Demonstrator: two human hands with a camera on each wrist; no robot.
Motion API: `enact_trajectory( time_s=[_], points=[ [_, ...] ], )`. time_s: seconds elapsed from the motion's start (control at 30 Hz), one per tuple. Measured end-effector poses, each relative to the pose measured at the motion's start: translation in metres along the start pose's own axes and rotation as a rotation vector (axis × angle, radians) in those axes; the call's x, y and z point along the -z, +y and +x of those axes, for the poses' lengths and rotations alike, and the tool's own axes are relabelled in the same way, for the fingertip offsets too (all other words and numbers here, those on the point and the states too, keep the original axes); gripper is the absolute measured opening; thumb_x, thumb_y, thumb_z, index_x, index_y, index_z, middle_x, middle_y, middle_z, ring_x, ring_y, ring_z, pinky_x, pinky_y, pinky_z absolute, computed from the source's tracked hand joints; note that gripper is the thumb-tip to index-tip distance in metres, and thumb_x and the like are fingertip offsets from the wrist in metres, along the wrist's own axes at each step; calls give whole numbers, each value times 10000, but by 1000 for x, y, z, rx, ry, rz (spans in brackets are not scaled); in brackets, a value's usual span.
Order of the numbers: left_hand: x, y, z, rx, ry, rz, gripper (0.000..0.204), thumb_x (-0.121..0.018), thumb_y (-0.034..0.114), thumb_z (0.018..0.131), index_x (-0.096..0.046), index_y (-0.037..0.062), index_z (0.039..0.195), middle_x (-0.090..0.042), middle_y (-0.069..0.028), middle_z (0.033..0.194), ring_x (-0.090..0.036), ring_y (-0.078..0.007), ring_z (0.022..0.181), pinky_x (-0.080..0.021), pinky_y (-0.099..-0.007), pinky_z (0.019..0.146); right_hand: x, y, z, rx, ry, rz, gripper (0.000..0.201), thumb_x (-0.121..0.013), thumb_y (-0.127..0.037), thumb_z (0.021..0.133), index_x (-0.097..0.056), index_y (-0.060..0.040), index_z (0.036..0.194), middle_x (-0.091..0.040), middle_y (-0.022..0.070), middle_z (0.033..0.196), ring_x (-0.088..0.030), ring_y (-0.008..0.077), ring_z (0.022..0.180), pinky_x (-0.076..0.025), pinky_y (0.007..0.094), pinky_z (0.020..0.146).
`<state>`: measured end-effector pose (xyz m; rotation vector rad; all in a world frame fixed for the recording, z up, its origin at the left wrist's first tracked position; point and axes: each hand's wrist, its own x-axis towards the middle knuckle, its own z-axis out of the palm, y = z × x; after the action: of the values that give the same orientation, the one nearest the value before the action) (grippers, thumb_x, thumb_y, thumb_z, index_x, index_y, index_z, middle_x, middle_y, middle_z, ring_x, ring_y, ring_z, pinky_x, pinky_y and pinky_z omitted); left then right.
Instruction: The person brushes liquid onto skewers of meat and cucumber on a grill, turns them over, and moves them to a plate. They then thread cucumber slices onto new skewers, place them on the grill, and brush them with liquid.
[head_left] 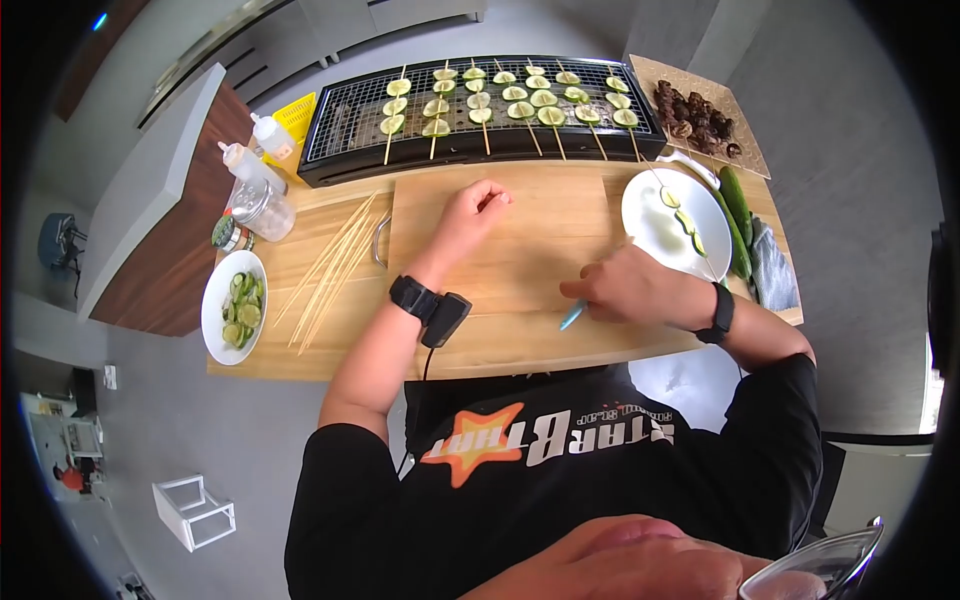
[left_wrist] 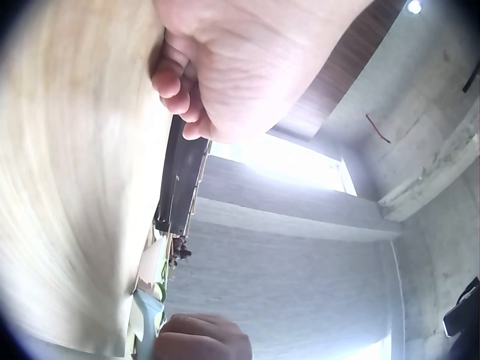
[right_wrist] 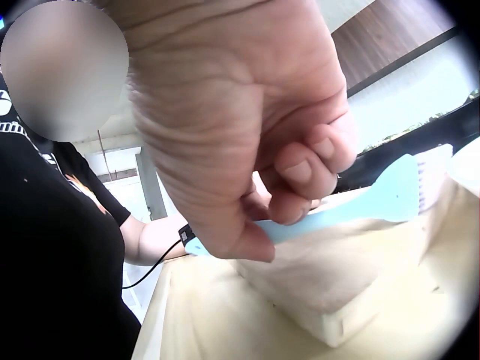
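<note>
My right hand (head_left: 640, 285) pinches the handle of a light blue basting brush (right_wrist: 352, 214) between thumb and fingers, close over the wooden cutting board. In the right wrist view the brush's wide head with pale bristles points away from the hand. Just beyond this hand, a white plate (head_left: 645, 240) holds a skewer of green-rimmed cucumber slices (head_left: 685, 220). The left hand (head_left: 470, 215) rests near the middle of the cutting board (head_left: 550, 205), fingers loosely curled around nothing, as the left wrist view also shows.
A black grill (head_left: 330, 130) with several cucumber skewers spans the back. Bare skewers (head_left: 330, 270), a bowl (head_left: 207, 310) of slices and bottles (head_left: 265, 210) stand left. Right are whole cucumbers (head_left: 738, 205), a grey cloth (head_left: 773, 270) and dark chunks (head_left: 695, 115) on a board.
</note>
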<state>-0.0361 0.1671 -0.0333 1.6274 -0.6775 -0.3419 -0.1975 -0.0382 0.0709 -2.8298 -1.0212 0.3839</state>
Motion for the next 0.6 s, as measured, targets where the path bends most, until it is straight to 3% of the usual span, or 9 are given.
enact_trajectory(
  time_s=[0.03, 0.2, 0.23, 0.3, 0.37, 0.53, 0.6],
  points=[
    [1, 1, 0, 16, 4, -19, 178, -566, 160, 934, -612, -12, 932, -620, -5, 799, -524, -50, 694, -444, -220, 629, 8, 0, -1, 14, 46, 44, 294, -614, -127, 734, -605, -83, 1025, -592, 112, 651, -614, 314, 605, -472, 410, 520],
    [4, 16, -2, 196, 103, -230, 211, -557, 241, 948, -577, 32, 966, -562, 8, 738, -523, -65, 614, -462, -229, 558, 48, 22, 7, -5, 397, 198, 219, -623, -111, 700, -543, -52, 895, -576, 123, 653, -612, 290, 592, -467, 381, 519],
    [4, 17, -1, 219, 142, -284, 218, -552, 259, 952, -567, 43, 980, -550, 7, 733, -526, -70, 602, -469, -233, 547, 54, 30, 14, -47, 490, 339, 200, -623, -77, 710, -528, -50, 884, -553, 120, 635, -598, 264, 562, -454, 354, 504],
    [9, 5, 2, 193, 208, -456, 243, -521, 274, 971, -549, 48, 1054, -555, -4, 772, -548, -82, 640, -487, -238, 580, 71, 50, 30, -82, 634, 406, 171, -610, -80, 770, -502, -45, 897, -459, 67, 592, -455, 139, 499, -391, 290, 477],
    [13, -2, 4, 176, 283, -605, 275, -500, 293, 982, -529, 46, 1101, -564, -22, 802, -569, -104, 671, -505, -258, 610, 82, 71, 53, -143, 776, 523, 169, -550, -96, 810, -483, -47, 958, -423, 13, 606, -417, 69, 546, -367, 263, 492],
    [22, 0, 7, 185, 500, -789, 335, -480, 324, 991, -494, 25, 1143, -591, -73, 845, -604, -163, 716, -537, -321, 674, 101, 116, 127, -169, 986, 387, 188, -551, -127, 820, -484, -47, 976, -478, 53, 610, -456, 132, 541, -389, 305, 520],
    [24, -7, 9, 170, 511, -815, 339, -481, 329, 990, -499, 28, 1147, -602, -81, 862, -611, -167, 736, -539, -319, 690, 101, 131, 158, -134, 995, 376, 197, -558, -148, 830, -487, -49, 985, -494, 66, 603, -474, 160, 534, -398, 323, 525]
  ],
)
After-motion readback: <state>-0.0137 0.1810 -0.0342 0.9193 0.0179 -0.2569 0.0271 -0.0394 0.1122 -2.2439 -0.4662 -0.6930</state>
